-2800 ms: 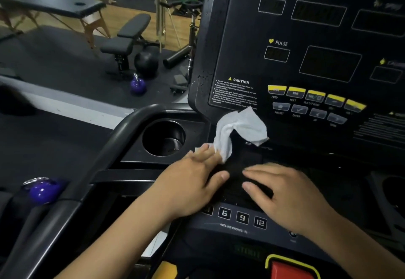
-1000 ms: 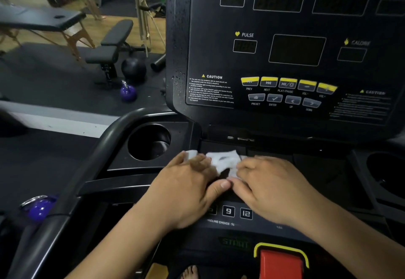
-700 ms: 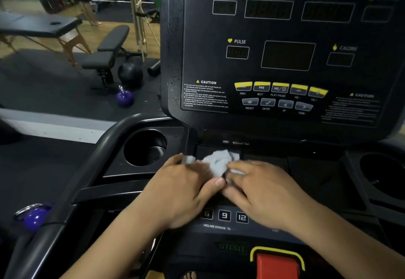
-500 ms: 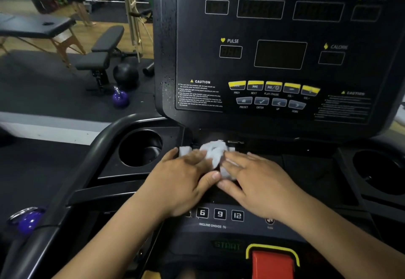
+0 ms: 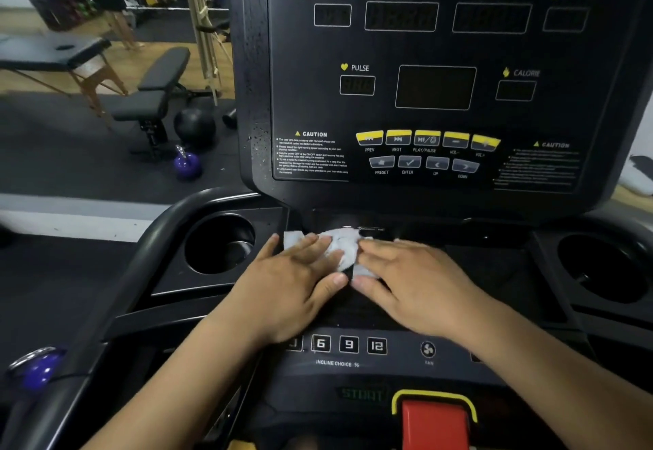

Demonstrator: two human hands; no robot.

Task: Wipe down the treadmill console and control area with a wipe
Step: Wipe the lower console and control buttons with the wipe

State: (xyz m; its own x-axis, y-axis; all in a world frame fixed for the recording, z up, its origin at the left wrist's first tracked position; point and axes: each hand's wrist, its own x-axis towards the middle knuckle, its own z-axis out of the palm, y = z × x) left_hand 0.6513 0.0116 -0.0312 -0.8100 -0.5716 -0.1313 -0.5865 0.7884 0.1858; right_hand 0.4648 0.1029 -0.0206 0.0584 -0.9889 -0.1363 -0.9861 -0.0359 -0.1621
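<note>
A crumpled white wipe [image 5: 342,247] lies on the black shelf just below the upright treadmill console [image 5: 438,89]. My left hand [image 5: 296,283] lies flat on the wipe's left part, fingers spread over it. My right hand [image 5: 410,283] presses its right part, fingertips on the cloth. Both hands meet at the middle of the shelf, above the incline buttons [image 5: 348,344]. Part of the wipe is hidden under my fingers.
Cup holders sit at the left [image 5: 221,243] and right [image 5: 600,266] of the shelf. A red stop button [image 5: 436,421] is at the bottom. A black handrail [image 5: 141,255] curves on the left. Beyond it are a bench [image 5: 155,93], a ball and purple kettlebells [image 5: 187,165].
The wipe came down from the console's lower face onto the shelf. Both hands closed in on it and bunched it up; they now sit slightly further forward on the shelf.
</note>
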